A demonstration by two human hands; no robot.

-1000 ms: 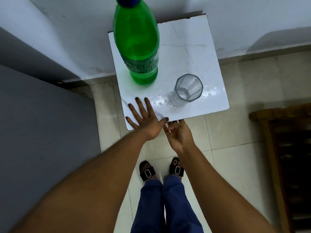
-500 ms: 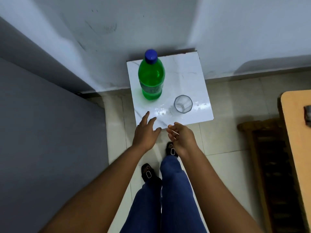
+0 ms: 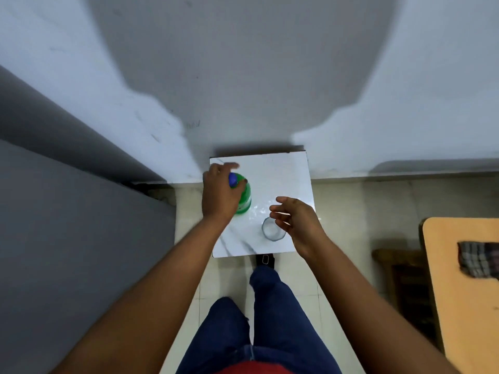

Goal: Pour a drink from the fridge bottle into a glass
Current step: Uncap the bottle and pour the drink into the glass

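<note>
A green bottle [image 3: 244, 199] with a blue cap [image 3: 232, 180] stands upright on the left part of a small white marble-look table [image 3: 286, 174]. My left hand [image 3: 218, 194] is wrapped around the bottle's neck and shoulder, with the fingers behind it and the thumb in front; the fingertips are blurred. An empty clear glass [image 3: 272, 230] stands near the table's front edge, to the right of the bottle. My right hand [image 3: 297, 220] hovers just right of the glass, above its rim. Its fingers are apart and it holds nothing.
The table stands against a pale wall. A grey fridge side [image 3: 75, 238] fills the left. At the right are a wooden table [image 3: 464, 292] bearing a checked cloth [image 3: 478, 259] and a dark wooden chair [image 3: 405, 282]. My legs and one sandal [image 3: 265, 259] are below the table.
The view has pulled back and up. My left hand moved from the table's front edge up to the bottle. My right hand rose from the edge to beside the glass and opened.
</note>
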